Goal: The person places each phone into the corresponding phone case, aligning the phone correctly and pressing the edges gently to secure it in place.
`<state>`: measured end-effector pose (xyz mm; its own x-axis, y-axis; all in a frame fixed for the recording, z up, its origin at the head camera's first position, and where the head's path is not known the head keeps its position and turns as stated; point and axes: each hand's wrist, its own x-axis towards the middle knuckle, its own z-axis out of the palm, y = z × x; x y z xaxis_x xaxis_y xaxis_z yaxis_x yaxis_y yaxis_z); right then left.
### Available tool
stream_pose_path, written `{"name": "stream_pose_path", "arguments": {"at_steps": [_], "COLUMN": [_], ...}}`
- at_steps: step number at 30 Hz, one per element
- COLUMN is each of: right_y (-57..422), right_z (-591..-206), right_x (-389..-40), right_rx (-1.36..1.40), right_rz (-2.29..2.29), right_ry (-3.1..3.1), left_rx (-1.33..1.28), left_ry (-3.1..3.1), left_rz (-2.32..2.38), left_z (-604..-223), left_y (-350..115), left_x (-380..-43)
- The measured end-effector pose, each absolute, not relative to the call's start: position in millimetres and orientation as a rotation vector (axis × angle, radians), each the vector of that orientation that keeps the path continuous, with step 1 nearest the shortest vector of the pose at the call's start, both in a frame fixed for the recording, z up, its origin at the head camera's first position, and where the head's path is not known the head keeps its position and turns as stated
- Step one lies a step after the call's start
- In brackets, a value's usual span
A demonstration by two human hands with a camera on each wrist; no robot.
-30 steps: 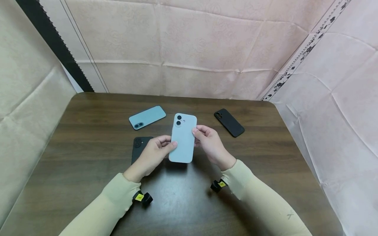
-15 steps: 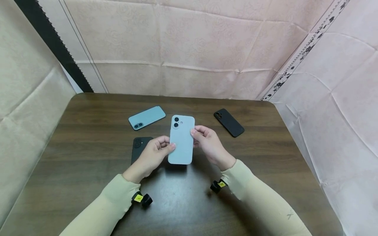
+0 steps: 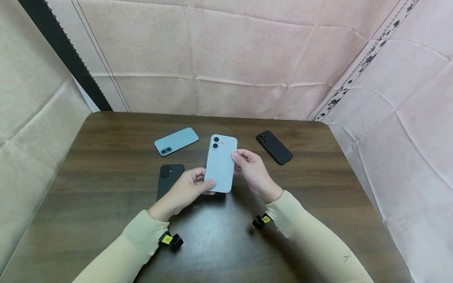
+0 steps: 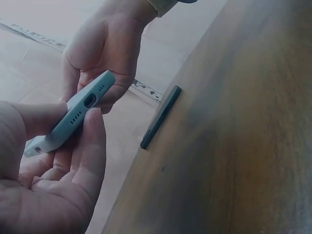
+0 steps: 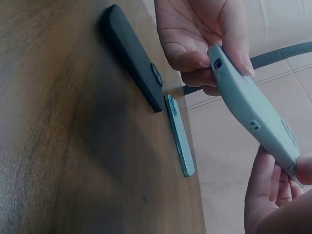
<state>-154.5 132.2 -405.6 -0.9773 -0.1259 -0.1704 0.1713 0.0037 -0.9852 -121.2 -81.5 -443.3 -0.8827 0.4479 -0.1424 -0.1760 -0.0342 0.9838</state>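
A phone in a pale blue case [image 3: 221,163] is held upright over the table, its two-lens back towards the head camera. My left hand [image 3: 187,189] pinches its lower left corner, thumb on the back. At the upper right edge, my right hand [image 3: 253,171] grips it between thumb and fingers. The left wrist view looks onto the case's bottom end [image 4: 78,113], with its port opening and speaker holes. Along the case's side [image 5: 248,100], the right wrist view shows small button bumps. Just beyond my left hand lies a black phone [image 3: 168,179], partly hidden by it.
On the brown wooden table [image 3: 116,220], a light blue phone [image 3: 177,141] lies back up at the far left. Another black phone [image 3: 274,147] lies at an angle at the far right. Pale cloth [image 3: 240,51] hangs behind the table's far edge.
The cased phone dips slightly, then rises and tilts a little to the right. My left hand has slid from its left edge down to the bottom corner. My right hand keeps its grip.
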Motion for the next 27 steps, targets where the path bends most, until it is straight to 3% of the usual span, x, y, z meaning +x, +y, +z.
{"name": "stream_pose_path", "arguments": {"at_steps": [14, 27], "right_y": [135.2, 134.6], "right_z": [-405.0, -411.9], "right_x": [-155.4, -152.5], "right_rx": [-0.013, -0.279], "right_rz": [-1.984, -1.778], "right_ry": [2.059, 2.019], "left_rx": [0.21, 0.085], "left_ry": [1.932, 1.912], "left_rz": [1.976, 2.061], "left_z": [-443.6, -445.2], "left_y": [-80.7, -82.0], "left_x": [-118.9, -122.6]}}
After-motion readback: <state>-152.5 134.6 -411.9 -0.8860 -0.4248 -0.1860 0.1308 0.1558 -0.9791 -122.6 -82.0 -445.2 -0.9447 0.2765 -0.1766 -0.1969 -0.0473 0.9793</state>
